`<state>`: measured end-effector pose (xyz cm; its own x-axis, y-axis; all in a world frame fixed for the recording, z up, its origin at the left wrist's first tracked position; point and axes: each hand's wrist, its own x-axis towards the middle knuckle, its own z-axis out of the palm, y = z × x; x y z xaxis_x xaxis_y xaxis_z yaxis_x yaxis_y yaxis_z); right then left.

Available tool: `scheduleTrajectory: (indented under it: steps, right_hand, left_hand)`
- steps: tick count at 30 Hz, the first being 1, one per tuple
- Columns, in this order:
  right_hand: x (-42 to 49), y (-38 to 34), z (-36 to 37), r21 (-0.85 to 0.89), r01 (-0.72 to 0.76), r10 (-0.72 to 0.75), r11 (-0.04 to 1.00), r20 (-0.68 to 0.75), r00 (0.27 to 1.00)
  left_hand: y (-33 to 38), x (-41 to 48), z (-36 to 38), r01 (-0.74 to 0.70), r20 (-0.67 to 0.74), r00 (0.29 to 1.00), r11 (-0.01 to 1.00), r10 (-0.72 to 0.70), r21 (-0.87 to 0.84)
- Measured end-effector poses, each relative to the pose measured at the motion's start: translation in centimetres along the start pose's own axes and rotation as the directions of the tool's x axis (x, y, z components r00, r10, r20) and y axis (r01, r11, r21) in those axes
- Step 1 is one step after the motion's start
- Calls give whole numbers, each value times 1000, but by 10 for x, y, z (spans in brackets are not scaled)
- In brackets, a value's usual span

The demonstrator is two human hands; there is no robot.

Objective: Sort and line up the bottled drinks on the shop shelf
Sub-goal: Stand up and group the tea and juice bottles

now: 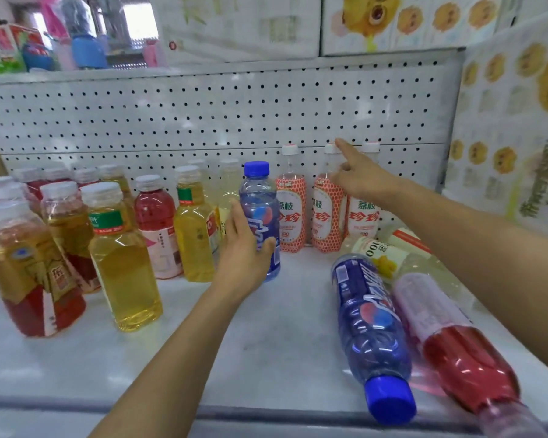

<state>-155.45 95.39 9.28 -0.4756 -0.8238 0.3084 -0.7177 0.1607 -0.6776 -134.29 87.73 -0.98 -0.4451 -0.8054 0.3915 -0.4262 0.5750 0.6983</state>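
Observation:
My left hand (244, 248) grips an upright blue bottle (261, 210) with a blue cap, standing mid-shelf. My right hand (358, 175) reaches to the back, index finger stretched out by the cap of the middle one of three lychee-labelled bottles (293, 210); whether it holds that bottle I cannot tell. A second blue bottle (370, 324) lies on its side at the front right, cap toward me. Beside it lies a pink-and-red bottle (456, 339). A yellow-labelled bottle (380, 254) lies behind them.
Several upright yellow and red drink bottles (121, 257) crowd the shelf's left half. The white shelf (266, 343) has a pegboard back (203, 115) and a front lip. Cardboard cartons (503, 137) wall in the right side. Other goods stand on the shelf above.

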Motion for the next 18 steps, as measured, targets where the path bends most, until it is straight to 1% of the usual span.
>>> scheduleTrajectory:
  steps: [1,3,5,6,8,10,12,13,15,18]
  right_hand:
    - [-12,-1,-3,-10,3,-3,1000,35,999]
    - [-38,-1,-9,-94,14,-5,995,100,995]
    - [-69,1,-14,-156,26,-1,987,160,987]
    - [-87,3,-17,-166,24,5,986,168,986]
    - [-124,7,-22,-177,3,26,984,156,987]
    - [-157,13,-24,-239,-21,55,971,136,989]
    - [-189,21,-22,-309,-62,92,949,84,992]
    - [-203,24,-20,-337,-91,115,937,51,992]
    - [-229,30,-13,-389,-167,178,906,-8,984]
    - [-262,30,-1,-447,-302,313,842,-51,948]
  left_hand:
    - [3,-9,1,-29,-19,999,999,30,39]
    - [9,-35,8,-126,-17,992,989,127,76]
    - [18,-63,17,-294,79,954,954,289,57]
    - [23,-75,21,-398,160,909,916,385,54]
    - [33,-89,24,-580,325,780,812,535,57]
    - [42,-93,23,-695,459,656,716,600,58]
    - [48,-93,22,-772,569,555,631,607,80]
    - [50,-93,23,-800,604,521,592,603,100]
    - [55,-93,26,-842,621,474,527,624,114]
    - [59,-90,25,-880,561,431,466,707,90]
